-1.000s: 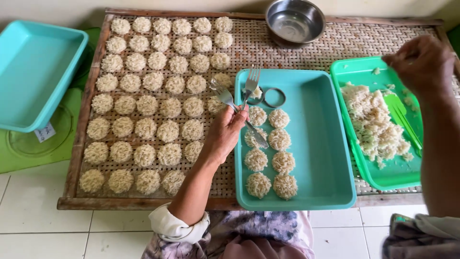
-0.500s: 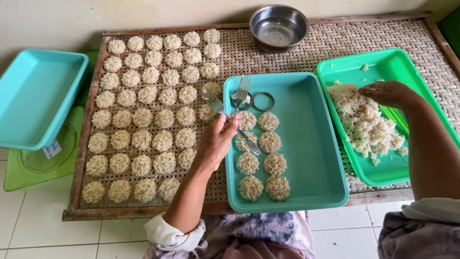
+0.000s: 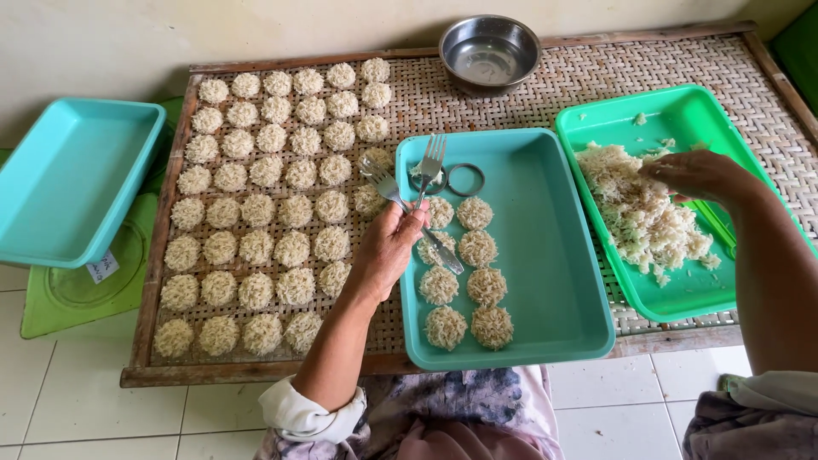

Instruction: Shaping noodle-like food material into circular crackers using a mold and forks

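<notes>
Holding two metal forks point(image 3: 407, 192) in the left hand point(image 3: 388, 247), handles crossing inside the fist. Pointing away from the body with the upright fork, long axis running near-to-far, tines at the far rim of the teal tray point(image 3: 545, 255). Slanting with the second fork, head aiming up and to the left over the woven bamboo rack point(image 3: 596, 77), handle end poking out down and to the right across the tray's near-left part. Clamping shut around both handles, fingers curled, thumb pressing on top. Shining silver, both forks, four tines each, thin flat handles.

Hovering over the left edge of the teal tray with that hand, just beside two columns of round shredded patties point(image 3: 469, 281) lying on the tray floor. Lying just past the fork tines, a metal ring mould point(image 3: 465, 180).

Reaching into the green tray point(image 3: 682, 290) with the right hand point(image 3: 703, 175), fingers bunched loosely and dipping into the heap of pale shredded mixture point(image 3: 639, 213); unable to tell whether pinching any strands or merely touching.

Covering the left half of the rack, rows of finished patties point(image 3: 264, 204). Resting at the far edge, a steel bowl point(image 3: 490, 53). Sitting off to the left, an empty-looking second teal tray point(image 3: 72, 183).
</notes>
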